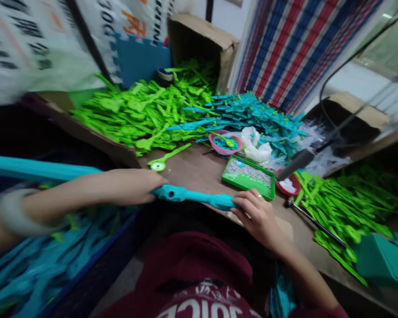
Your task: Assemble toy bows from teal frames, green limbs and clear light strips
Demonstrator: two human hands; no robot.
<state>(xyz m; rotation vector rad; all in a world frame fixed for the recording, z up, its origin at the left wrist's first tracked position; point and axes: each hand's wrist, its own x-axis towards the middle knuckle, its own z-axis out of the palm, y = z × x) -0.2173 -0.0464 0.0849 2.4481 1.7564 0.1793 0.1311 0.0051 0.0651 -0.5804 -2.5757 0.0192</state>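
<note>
A long turquoise plastic piece (199,197) with a round hole near one end lies level across the front of my body. My left hand (137,185) is closed around its left part; the fingers are mostly hidden behind the wrist and the piece. My right hand (256,216) pinches its right end between thumb and fingers. Past my left forearm a broad turquoise length (36,168) runs to the left edge of view; whether it belongs to the same piece is hidden. On the bench just beyond lies a single lime-green part (167,158) with a white disc.
Heaps of green parts (129,110) and turquoise parts (252,115) cover the back. Nearer are a pink basket (215,148), a green tray (248,180) of small metal pieces, a red bowl (296,187) and a black-handled tool (318,223). A bin of turquoise parts (49,269) stands lower left.
</note>
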